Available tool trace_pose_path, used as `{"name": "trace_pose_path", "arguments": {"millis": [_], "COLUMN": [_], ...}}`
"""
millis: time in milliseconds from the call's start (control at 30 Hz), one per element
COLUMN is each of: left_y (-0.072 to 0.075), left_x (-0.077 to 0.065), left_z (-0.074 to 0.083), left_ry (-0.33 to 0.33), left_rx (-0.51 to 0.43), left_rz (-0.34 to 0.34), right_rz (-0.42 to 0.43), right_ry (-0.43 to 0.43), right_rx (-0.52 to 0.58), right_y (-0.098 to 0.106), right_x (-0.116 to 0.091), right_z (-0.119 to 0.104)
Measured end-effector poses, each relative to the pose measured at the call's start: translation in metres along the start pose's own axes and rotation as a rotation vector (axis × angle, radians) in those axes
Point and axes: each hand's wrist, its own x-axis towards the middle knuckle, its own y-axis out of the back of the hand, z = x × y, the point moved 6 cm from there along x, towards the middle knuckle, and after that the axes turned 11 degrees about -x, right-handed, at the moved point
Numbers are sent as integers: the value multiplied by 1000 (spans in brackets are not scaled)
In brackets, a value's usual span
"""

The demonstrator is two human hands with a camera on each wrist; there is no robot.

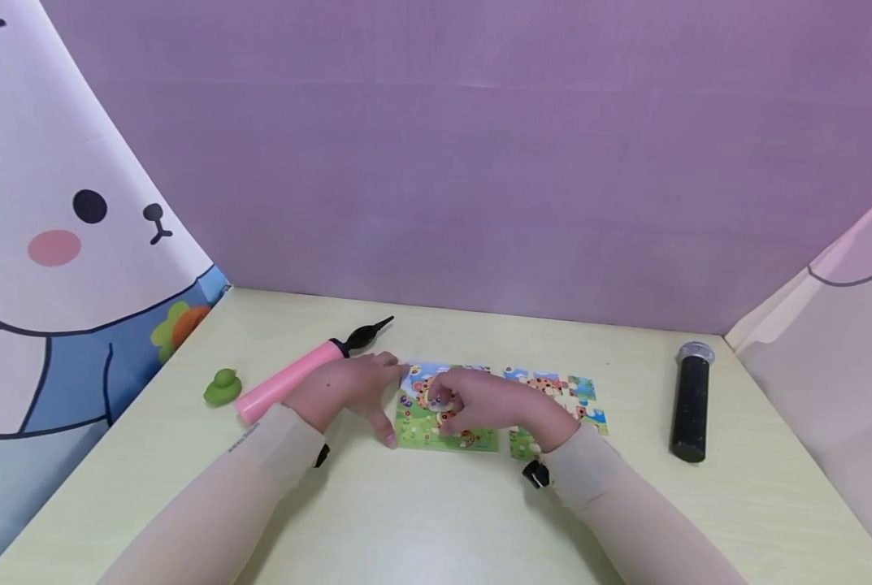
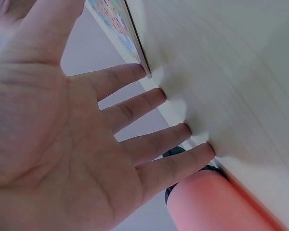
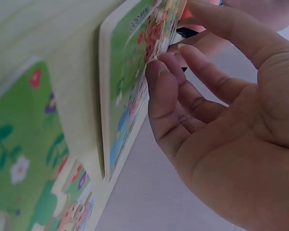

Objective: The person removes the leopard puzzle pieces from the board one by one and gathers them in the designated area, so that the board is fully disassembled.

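Observation:
In the head view a picture puzzle board point(image 1: 418, 431) with a green lower part and spotted animals lies flat between my hands. My left hand point(image 1: 348, 386) spreads at its left side, thumb and index fingertip close to the edge. The left wrist view shows that hand point(image 2: 86, 134) with straight fingers point(image 2: 118, 81), the index tip by the board's corner point(image 2: 130, 38), nothing held. Above the board is my right hand point(image 1: 487, 398), fingers bent. In the right wrist view the right hand point(image 3: 231, 125) has loosely curled fingers near the board's face point(image 3: 125, 82); no piece shows between them.
A second puzzle point(image 1: 523, 443), with pale gaps, lies right of the board, partly behind my right wrist. A pink pump point(image 1: 282, 386) with a black nozzle lies left, beside a green toy duck point(image 1: 223, 388). A black flashlight-like cylinder point(image 1: 690, 406) lies at the right.

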Motion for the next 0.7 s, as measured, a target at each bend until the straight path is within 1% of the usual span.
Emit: {"name": "trace_pose_path", "arguments": {"millis": [200, 600, 700], "left_y": [-1, -1, 0], "left_x": [1, 1, 0], "left_z": [0, 0, 0], "left_ry": [-2, 9, 11], "left_rx": [-4, 6, 8], "left_rz": [-3, -10, -10], "right_rz": [-33, -45, -52], "right_ry": [-2, -25, -27], "right_rx": [-49, -81, -73], "right_y": [-6, -6, -6], "right_x": [4, 4, 5], "right_z": [1, -3, -4]}}
